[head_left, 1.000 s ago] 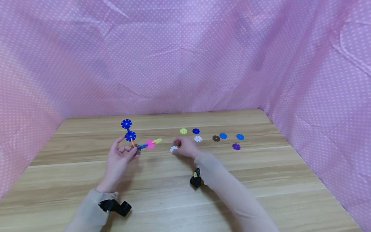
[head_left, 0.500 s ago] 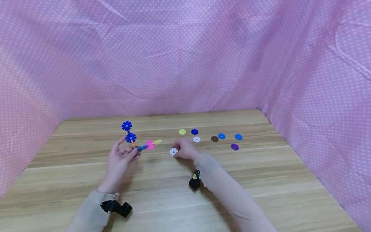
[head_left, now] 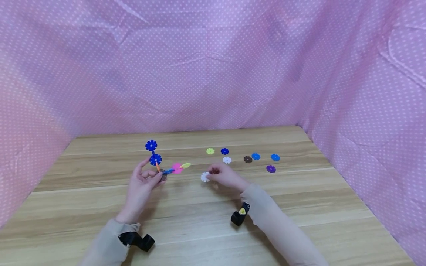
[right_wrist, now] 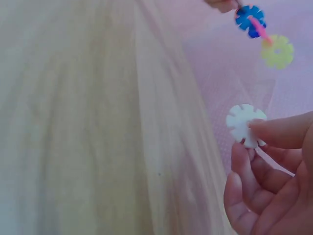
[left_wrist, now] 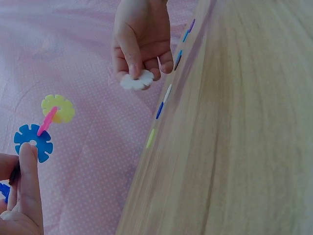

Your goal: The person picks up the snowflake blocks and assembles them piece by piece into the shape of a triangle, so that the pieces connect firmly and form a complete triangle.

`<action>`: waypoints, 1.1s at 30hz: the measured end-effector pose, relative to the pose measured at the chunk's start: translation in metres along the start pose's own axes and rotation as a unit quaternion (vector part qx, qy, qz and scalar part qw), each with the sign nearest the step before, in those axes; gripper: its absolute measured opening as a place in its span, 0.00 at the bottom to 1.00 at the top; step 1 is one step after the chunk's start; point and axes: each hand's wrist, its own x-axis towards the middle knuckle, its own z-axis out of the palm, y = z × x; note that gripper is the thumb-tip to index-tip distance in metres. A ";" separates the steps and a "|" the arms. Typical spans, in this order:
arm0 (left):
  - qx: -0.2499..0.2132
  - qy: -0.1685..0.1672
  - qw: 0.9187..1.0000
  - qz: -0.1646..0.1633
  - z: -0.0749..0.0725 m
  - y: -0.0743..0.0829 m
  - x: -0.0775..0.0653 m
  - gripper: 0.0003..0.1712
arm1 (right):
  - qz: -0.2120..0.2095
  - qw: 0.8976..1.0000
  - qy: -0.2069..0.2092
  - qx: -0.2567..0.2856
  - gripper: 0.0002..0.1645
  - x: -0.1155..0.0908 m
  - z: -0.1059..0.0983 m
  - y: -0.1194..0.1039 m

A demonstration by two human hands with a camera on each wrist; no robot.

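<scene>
My left hand (head_left: 141, 188) pinches a chain of interlocked notched discs by its brown disc (head_left: 163, 176). From there an orange disc (head_left: 158, 166) leads up to dark blue discs (head_left: 155, 160). On the other side the chain runs through a light blue disc (left_wrist: 33, 143) and a pink disc (left_wrist: 47, 121) to a yellow disc (left_wrist: 63, 108) at its end. Between thumb and fingers, my right hand (head_left: 227, 177) pinches a white notched disc (right_wrist: 243, 122), raised above the table and apart from the chain. Its slots face toward the yellow end.
Loose discs lie flat on the wooden table (head_left: 186, 229) beyond my right hand: yellow-green (head_left: 210, 151), dark blue (head_left: 224, 151), white (head_left: 227, 160), brown (head_left: 247, 159), light blue ones (head_left: 275, 157) and purple (head_left: 271, 169). A pink dotted cloth (head_left: 206, 74) hangs around the table.
The white disc has turned its face more to the head camera and shifted slightly right and nearer with my right hand. My left hand and the chain have shifted slightly right.
</scene>
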 end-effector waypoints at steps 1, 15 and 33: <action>0.004 -0.002 1.000 -0.003 0.001 0.000 -0.001 0.39 | 0.003 1.000 0.002 0.010 0.05 -0.004 -0.001 0.001; 0.017 -0.048 0.999 0.001 0.017 -0.005 -0.012 0.38 | 0.006 0.988 0.021 0.151 0.09 -0.043 -0.009 -0.001; 0.024 -0.064 0.997 -0.018 0.041 -0.009 -0.025 0.38 | 0.004 0.985 0.068 0.156 0.17 -0.062 -0.011 -0.001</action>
